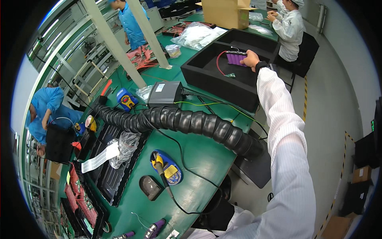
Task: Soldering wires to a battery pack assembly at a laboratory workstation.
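Note:
My right hand (250, 59) reaches far out at the upper right, its fingers closed on the end of a purple battery pack (235, 58). The pack is over the inside of a large black foam box (221, 88); whether it touches the bottom I cannot tell. A red wire (218, 63) loops from the pack to a small green circuit board (230, 75) inside the box. My left hand is out of view.
A thick black ribbed hose (191, 122) crosses the green table (207, 159). On it are a soldering iron (161, 169) in a blue stand (175, 169), a black power unit (165, 93), black trays (107, 183) and more purple packs (155, 229). Co-workers (292, 30) stand around.

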`<state>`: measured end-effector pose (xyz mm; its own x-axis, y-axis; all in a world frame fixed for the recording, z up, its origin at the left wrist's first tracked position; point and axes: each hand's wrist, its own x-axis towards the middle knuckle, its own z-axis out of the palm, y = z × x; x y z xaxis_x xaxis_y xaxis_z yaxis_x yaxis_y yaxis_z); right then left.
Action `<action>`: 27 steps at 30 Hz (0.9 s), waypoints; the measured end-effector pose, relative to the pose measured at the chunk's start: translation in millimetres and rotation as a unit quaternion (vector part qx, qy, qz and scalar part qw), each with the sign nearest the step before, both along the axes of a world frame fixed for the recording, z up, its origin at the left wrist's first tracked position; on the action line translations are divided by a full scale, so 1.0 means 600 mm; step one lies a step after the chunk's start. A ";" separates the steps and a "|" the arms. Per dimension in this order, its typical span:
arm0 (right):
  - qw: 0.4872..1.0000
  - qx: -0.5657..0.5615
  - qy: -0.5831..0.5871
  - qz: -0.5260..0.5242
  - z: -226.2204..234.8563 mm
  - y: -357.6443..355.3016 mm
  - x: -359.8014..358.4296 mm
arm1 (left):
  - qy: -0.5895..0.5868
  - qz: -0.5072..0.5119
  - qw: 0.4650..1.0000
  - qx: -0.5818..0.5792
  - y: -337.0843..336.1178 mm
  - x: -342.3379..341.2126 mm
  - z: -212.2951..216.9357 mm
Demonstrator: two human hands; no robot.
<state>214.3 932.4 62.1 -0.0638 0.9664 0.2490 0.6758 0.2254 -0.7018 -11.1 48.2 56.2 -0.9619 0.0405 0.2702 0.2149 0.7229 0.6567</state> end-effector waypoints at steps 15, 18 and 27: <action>0.961 -0.113 -0.209 -0.145 -0.006 0.018 0.004 | 0.064 0.107 0.971 -0.203 0.013 0.034 0.029; 0.961 -0.108 -0.211 -0.145 -0.003 0.010 0.008 | 0.010 0.062 0.990 -0.124 0.008 0.029 0.032; 0.964 -0.040 -0.183 -0.186 -0.013 0.010 0.003 | 0.023 -0.015 0.998 0.061 -0.037 -0.009 -0.009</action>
